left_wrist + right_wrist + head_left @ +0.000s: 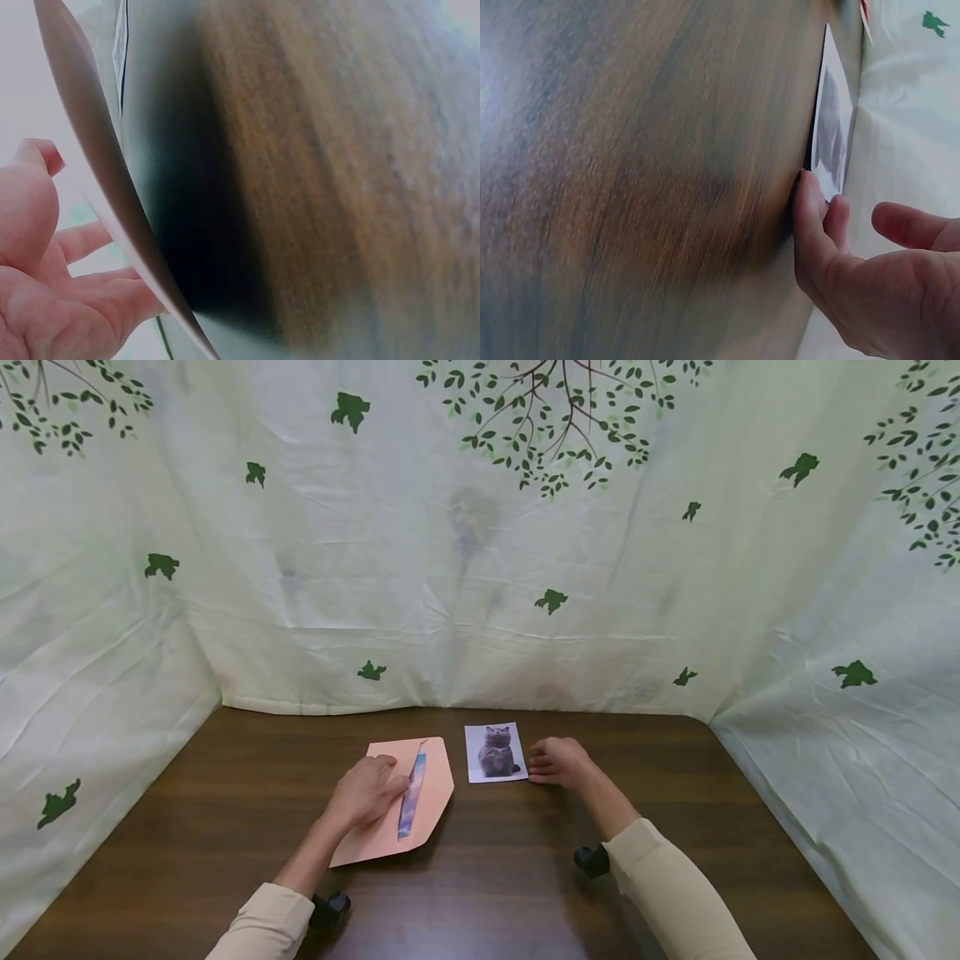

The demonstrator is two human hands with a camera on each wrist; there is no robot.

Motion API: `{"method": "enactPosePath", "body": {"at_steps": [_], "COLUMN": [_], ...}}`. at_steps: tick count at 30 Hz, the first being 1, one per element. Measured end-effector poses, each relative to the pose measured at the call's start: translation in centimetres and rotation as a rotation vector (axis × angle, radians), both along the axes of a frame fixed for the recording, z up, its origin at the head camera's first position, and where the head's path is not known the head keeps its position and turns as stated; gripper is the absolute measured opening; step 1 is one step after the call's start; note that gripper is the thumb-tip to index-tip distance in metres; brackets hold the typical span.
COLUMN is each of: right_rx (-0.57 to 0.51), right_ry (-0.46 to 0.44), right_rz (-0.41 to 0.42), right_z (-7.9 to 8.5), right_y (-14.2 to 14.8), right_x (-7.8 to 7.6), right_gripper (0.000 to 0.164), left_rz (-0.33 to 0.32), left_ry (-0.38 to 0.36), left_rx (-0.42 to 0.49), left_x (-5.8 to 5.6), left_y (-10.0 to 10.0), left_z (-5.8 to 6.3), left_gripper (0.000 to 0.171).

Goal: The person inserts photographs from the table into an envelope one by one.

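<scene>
A peach-pink paper envelope point(431, 793) lies on the table at left of centre, its angled edge facing right. A narrow blue and purple strip point(411, 806) shows along a slit in it. My left hand point(369, 792) rests on the envelope with fingers extended over its surface. In the left wrist view, the near edge of the envelope point(112, 157) stands raised above the table. A white card with a grey cat picture point(480, 768) lies just right of the envelope. The fingers of my right hand point(558, 762) touch the card's lower right corner; the thumb is held apart.
The brown wooden table point(480, 893) reaches back to a pale hanging cloth point(375, 568) printed with green leaves, which also closes off both sides. A black wrist device sits at each cuff, the left one point(330, 910) close to the tabletop.
</scene>
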State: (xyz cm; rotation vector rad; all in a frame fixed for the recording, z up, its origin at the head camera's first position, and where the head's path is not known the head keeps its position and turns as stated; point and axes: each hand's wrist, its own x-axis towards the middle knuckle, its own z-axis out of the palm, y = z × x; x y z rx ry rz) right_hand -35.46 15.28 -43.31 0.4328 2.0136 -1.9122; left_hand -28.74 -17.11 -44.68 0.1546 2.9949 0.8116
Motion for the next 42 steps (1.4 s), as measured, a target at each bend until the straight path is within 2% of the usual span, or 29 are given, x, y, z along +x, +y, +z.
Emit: {"method": "enactPosePath", "body": {"at_steps": [5, 17, 25, 31, 42], "right_rx": [0.004, -0.067, -0.094, -0.094, -0.181], "right_ry": [0.000, -0.010, -0.054, -0.045, -0.041], "right_rz": [-0.003, -0.012, 0.039, 0.068, -0.011], "right_z": [0.1, -0.1, 0.3, 0.6, 0.4], "right_y": [-0.3, -0.5, -0.9, -1.9, -2.7], "right_x": [0.0, 0.0, 0.1, 0.5, 0.2], "right_gripper": [0.042, 0.045, 0.051, 0.054, 0.050], "left_rz": [-0.003, -0.008, 0.002, -0.001, 0.009], "left_ry": [0.004, 0.025, 0.010, 0.012, -0.003], "left_rx": [0.001, 0.001, -0.005, -0.014, 0.000], "left_x": [0.0, 0.3, 0.2, 0.2, 0.3], "left_y": [0.0, 0.1, 0.1, 0.0, 0.0], "left_z": [0.1, 0.0, 0.2, 0.2, 0.2], "left_gripper": [0.054, 0.053, 0.053, 0.053, 0.054]}}
